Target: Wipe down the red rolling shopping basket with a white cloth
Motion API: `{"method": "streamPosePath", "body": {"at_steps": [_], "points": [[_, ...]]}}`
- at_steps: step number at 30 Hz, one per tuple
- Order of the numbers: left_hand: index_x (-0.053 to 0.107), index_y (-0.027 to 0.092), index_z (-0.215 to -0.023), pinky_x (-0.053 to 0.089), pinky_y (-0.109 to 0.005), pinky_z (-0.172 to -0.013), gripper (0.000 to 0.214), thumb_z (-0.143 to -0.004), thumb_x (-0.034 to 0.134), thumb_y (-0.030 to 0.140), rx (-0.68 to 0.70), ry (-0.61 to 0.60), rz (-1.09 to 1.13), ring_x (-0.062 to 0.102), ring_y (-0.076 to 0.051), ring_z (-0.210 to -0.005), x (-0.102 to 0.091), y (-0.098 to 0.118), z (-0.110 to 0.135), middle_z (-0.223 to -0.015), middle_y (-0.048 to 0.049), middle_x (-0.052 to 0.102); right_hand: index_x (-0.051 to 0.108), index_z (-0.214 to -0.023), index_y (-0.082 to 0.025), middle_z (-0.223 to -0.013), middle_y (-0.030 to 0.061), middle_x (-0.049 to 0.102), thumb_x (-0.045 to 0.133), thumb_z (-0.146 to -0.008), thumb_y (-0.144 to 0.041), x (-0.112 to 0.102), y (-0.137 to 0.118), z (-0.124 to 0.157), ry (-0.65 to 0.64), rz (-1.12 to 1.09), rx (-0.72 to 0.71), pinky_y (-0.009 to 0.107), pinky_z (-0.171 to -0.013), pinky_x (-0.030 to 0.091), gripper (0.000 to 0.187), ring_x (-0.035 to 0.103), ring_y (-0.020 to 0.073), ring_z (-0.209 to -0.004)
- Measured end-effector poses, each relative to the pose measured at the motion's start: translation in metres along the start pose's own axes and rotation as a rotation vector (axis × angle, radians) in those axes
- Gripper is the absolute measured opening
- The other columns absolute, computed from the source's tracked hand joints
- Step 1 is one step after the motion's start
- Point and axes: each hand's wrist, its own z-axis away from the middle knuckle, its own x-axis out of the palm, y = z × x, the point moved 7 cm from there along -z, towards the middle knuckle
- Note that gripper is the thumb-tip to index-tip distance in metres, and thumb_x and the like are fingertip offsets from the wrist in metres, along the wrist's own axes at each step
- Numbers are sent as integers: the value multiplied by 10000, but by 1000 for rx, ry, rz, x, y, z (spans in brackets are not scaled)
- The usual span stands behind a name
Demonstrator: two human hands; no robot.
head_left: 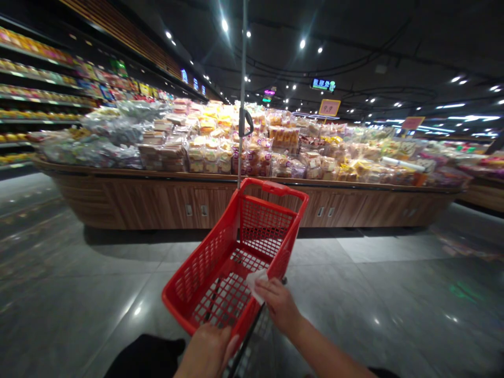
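A red plastic shopping cart (pixel 189 269) with latticed sides stands in front of me, its handle end toward the display. My left hand (pixel 208 349) is closed over the cart's near rim, close to the corner. In my right hand (pixel 277 304) is a white wipe (pixel 256 285), crumpled and pressed at the cart's right side rim; whether it is paper or cloth I cannot tell. No goods show inside the cart's basket, and part of its right wall is hidden behind my right hand.
A long wood-panelled display counter (pixel 149 202) heaped with packaged foods (pixel 208 152) runs across behind the cart. A grey pole (pixel 243 63) with a dark hook rises beside the cart. Stocked shelves (pixel 35 100) stand at the left. Grey tiled floor (pixel 346 310) reflects the lights.
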Motion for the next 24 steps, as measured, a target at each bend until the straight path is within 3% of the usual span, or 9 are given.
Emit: {"method": "streamPosePath", "body": {"at_steps": [3, 5, 11, 18, 21, 24], "points": [[623, 216, -768, 462, -354, -664, 421, -924, 246, 320, 25, 29, -2, 624, -217, -693, 2, -1, 1, -729, -48, 683, 612, -1159, -228, -1145, 72, 640, 435, -831, -60, -20, 23, -10, 106, 87, 59, 397, -862, 472, 409, 560, 216, -983], [623, 213, -743, 454, -329, -646, 425, -925, 254, 321, 40, 54, -8, 621, -201, -669, 3, -3, 2, -713, -45, 680, 633, -1125, -212, -1110, 77, 654, 419, -827, -46, -25, 25, -13, 158, 117, 97, 390, -842, 482, 402, 561, 212, -961], [619, 224, -708, 422, -303, -627, 394, -916, 304, 339, 72, 130, 11, 601, -181, -628, 3, -10, 7, -657, -24, 662, 603, -1162, -207, -1118, 60, 650, 468, -837, -110, 0, -17, -10, -33, 67, -82, 342, -808, 488, 365, 559, 199, -893], [628, 239, -755, 417, -330, -705, 466, -914, 241, 445, 11, -11, 119, 599, -203, -742, 2, -28, 18, -752, -32, 669, 665, -1061, -199, -1060, 72, 670, 432, -789, 0, -36, 41, -30, 150, 204, 186, 376, -846, 475, 410, 552, 209, -957], [624, 230, -741, 419, -312, -685, 511, -898, 233, 518, -88, -84, 174, 618, -200, -730, -9, -33, 13, -738, -33, 678, 667, -1049, -195, -1049, 55, 675, 451, -749, 22, -18, 18, -27, 73, 154, 135, 363, -864, 471, 429, 561, 201, -935], [615, 223, -819, 436, -298, -673, 476, -893, 251, 521, -201, -77, 216, 649, -209, -763, -19, -29, -2, -778, -42, 695, 620, -1126, -203, -1146, 46, 632, 499, -742, -16, 6, -18, -18, -19, 84, 71, 333, -911, 454, 443, 554, 190, -985]]}}
